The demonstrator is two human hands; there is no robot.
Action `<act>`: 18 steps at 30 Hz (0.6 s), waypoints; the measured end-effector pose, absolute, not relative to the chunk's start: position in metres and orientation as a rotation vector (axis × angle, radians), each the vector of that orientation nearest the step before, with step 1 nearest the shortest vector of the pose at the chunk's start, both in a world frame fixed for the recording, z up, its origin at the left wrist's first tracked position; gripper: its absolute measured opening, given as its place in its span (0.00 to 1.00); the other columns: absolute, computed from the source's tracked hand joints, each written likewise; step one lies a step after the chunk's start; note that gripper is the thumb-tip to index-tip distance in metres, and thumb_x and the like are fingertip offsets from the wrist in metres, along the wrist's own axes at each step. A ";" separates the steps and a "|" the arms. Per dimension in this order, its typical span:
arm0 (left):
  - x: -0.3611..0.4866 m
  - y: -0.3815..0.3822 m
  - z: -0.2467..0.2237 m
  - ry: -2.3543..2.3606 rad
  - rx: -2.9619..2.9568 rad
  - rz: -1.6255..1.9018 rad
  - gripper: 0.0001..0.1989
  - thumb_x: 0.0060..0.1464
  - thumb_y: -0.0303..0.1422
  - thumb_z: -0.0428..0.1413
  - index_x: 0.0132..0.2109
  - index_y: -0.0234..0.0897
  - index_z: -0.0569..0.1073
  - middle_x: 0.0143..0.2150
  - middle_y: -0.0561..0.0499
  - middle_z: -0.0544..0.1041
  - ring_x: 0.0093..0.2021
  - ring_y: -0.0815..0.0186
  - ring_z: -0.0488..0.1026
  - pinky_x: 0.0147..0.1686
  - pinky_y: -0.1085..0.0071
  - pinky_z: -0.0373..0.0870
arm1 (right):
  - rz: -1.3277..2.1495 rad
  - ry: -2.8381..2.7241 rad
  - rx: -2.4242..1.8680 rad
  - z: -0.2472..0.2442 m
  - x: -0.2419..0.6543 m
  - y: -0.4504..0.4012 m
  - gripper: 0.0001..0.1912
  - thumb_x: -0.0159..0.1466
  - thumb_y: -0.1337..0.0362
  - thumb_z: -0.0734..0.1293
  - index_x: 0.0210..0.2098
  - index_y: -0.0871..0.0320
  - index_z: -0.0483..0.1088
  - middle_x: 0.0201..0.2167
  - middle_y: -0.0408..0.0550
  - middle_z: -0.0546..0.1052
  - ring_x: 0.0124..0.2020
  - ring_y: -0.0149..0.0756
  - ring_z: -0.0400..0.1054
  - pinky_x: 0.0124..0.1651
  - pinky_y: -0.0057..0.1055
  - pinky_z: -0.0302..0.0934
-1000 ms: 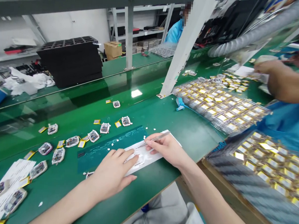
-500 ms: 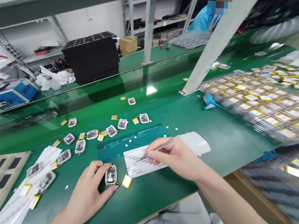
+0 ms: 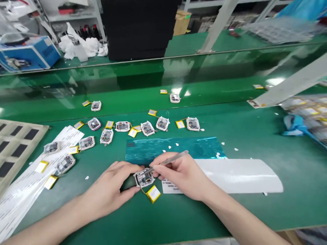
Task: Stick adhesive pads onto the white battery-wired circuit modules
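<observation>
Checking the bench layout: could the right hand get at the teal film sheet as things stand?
Probably yes: the right hand, holding tweezers on a circuit module, sits at the lower edge of the teal film sheet, with nothing between them.

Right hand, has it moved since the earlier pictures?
Yes, leftward: against the teal film sheet, the right hand has gone from past the film's right end to below its middle, with the tweezers now at the white-framed circuit module.

White metal shelving behind green-topped benches
</observation>
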State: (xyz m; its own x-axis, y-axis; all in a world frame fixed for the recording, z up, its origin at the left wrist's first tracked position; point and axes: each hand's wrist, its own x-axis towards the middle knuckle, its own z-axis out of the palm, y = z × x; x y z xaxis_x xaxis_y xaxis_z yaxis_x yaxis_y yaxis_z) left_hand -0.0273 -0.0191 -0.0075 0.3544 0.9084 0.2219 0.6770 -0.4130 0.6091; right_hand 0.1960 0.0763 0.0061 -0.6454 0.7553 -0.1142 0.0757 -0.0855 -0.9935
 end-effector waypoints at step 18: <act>-0.027 -0.014 0.001 1.249 2.248 0.773 0.06 0.68 0.28 0.56 0.51 0.42 0.72 0.51 0.50 0.83 0.51 0.64 0.80 0.51 0.67 0.74 | 1.762 -1.719 -0.916 0.013 0.193 0.073 0.12 0.61 0.54 0.73 0.30 0.55 0.77 0.26 0.45 0.79 0.27 0.35 0.73 0.30 0.30 0.67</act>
